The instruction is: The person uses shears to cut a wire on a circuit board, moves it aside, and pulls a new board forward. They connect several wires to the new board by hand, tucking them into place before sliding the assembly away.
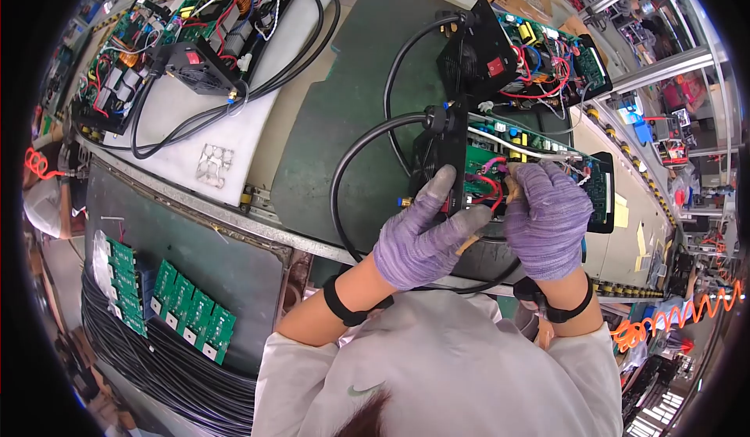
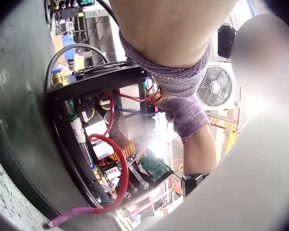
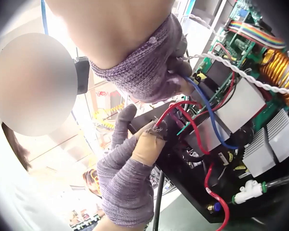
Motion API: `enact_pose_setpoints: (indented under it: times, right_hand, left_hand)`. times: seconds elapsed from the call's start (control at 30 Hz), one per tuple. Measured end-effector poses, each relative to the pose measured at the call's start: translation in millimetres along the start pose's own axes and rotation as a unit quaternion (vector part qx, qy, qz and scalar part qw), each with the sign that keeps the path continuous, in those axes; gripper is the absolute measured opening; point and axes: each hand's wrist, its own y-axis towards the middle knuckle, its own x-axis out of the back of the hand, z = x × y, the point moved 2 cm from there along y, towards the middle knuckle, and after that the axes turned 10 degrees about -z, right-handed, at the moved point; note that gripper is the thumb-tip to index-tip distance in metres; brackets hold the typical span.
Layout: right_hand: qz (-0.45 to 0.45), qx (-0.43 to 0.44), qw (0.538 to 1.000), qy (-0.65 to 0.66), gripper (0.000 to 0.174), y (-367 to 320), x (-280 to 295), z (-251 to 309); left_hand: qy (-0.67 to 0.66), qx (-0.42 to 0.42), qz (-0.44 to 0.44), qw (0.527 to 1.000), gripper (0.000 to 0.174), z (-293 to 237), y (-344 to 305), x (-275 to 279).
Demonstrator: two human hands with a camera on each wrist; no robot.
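Note:
Both hands wear purple knit gloves. My left hand (image 1: 426,238) is over the black end panel (image 1: 441,152) of an open electronic unit, one finger extended along the panel. In the right wrist view, its other fingertips meet the end of a red wire (image 3: 173,108) at the panel edge. My right hand (image 1: 547,218) reaches over the unit's side, fingers curled down among the parts; a blue wire (image 3: 204,96) runs out from its fingertips. Inside the unit are a copper coil (image 3: 279,72), heatsinks (image 3: 269,144) and green circuit boards.
A second open unit (image 1: 539,62) stands just behind, with more units (image 1: 226,23) on the white board at left. Black cables (image 1: 344,171) loop beside the work. Green circuit boards (image 1: 191,312) lie over bundled black cable (image 1: 172,382) on the lower-left bench.

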Motion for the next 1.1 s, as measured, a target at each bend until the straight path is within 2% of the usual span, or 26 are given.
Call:
enact_pose_setpoints:
  times: [0.1, 0.23, 0.53, 0.63, 0.73, 0.87, 0.97, 1.07, 1.1]
  right_hand:
    - [0.023, 0.013, 0.999, -0.028, 0.032, 3.1, 0.3, -1.7]
    - [0.047, 0.009, 0.999, -0.013, 0.030, 6.9, 0.5, -4.2]
    - [0.075, 0.037, 0.995, -0.046, 0.030, 10.8, 2.3, -0.9]
    - [0.096, 0.050, 0.992, -0.071, 0.019, 21.3, 4.4, 10.8]
    - [0.115, 0.033, 0.988, -0.095, 0.017, 25.1, -0.9, 15.9]
    - [0.106, 0.025, 0.994, -0.031, 0.013, 25.9, -5.1, 4.4]
    - [0.120, 0.060, 0.988, -0.073, 0.015, 26.8, -5.8, 11.6]
    - [0.173, 0.076, 0.972, -0.142, 0.025, 27.1, -8.7, 14.8]
    - [0.168, 0.090, 0.972, -0.140, 0.022, 27.4, -8.7, 17.8]
  left_hand:
    - [-0.034, 0.020, -0.021, 0.999, 0.042, 1.6, -1.3, -0.8]
    - [-0.085, 0.027, -0.016, 0.996, 0.054, 5.6, -9.1, -5.1]
    - [-0.131, 0.029, -0.022, 0.991, 0.051, 8.0, -9.6, -7.5]
    - [-0.118, 0.031, -0.016, 0.992, 0.049, 5.5, -7.7, -5.2]
    - [-0.095, 0.019, -0.009, 0.995, 0.047, 5.4, -6.9, -6.2]
    - [-0.089, 0.029, -0.005, 0.996, 0.046, 5.0, -8.1, -4.4]
    - [-0.113, 0.041, -0.021, 0.993, 0.044, 4.8, -6.6, -4.3]
    - [-0.113, 0.038, -0.028, 0.992, 0.044, 6.6, -6.6, -6.7]
    - [-0.110, 0.037, -0.030, 0.993, 0.044, 6.6, -6.8, -7.1]
